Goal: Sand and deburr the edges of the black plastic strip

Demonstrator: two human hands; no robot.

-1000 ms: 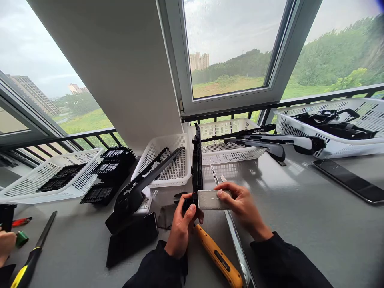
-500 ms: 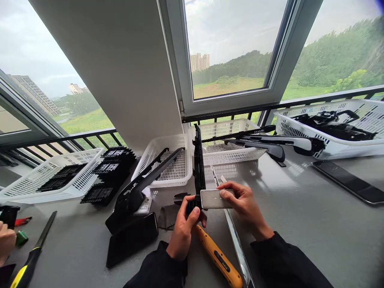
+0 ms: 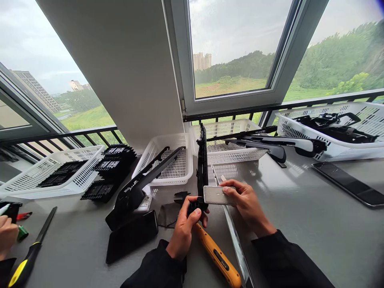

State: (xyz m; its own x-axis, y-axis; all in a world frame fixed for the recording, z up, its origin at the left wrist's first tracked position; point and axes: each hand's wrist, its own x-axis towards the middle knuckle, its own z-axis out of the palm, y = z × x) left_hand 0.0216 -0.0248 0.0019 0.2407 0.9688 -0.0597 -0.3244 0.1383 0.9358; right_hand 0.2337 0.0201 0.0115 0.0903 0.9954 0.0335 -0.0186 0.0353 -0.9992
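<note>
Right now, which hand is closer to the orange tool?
Left hand, beside the far end of the orange tool. The right hand is farther right, holding a grey block.

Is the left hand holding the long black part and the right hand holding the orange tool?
Not quite: the head view shows the right hand holding a flat grey block. The orange tool lies on the table. The left hand is holding the long black part, as you said.

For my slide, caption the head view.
Left hand holding a long black plastic part, right hand a flat grey rectangular block.
</note>
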